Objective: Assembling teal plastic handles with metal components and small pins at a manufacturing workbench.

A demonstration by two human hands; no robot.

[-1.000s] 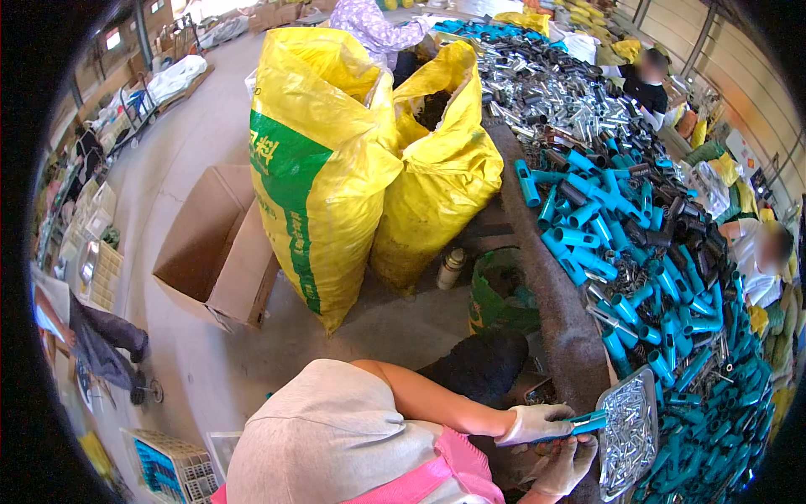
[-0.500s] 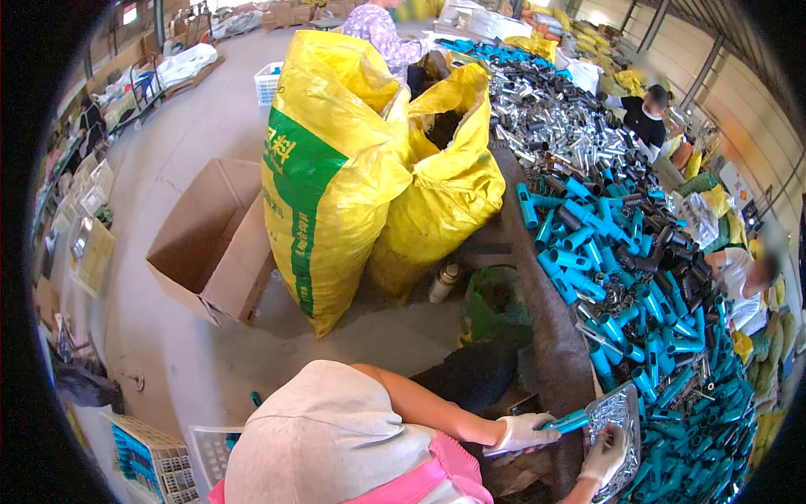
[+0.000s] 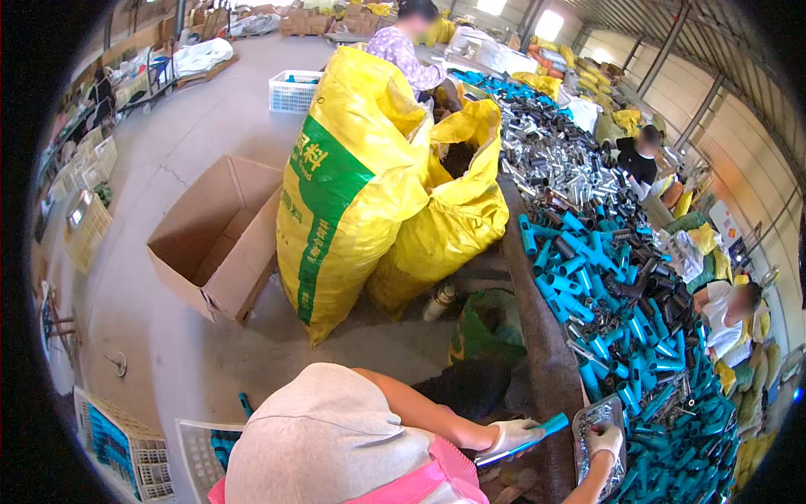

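My left hand, in a white glove, is closed around a teal plastic tube that points toward the table. A shiny, metal-looking strip runs just under that hand; whether it is joined to the tube I cannot tell. In a tray of small silvery metal parts at the table's near edge is my gloved right hand. Its fingers are curled together among the parts, and what they pinch is too small to make out. Beyond the tray lies a heap of loose teal tubes.
Black and silver parts cover the table farther off. Two tall yellow sacks stand left of it, beside an open cardboard box. Crates of teal pieces sit at lower left. Several people work around the table.
My left hand has drawn the teal tube slightly left, away from the tray, and tilted it up more. My right hand stays at the tray, its fingers now down among the parts. The view has shifted.
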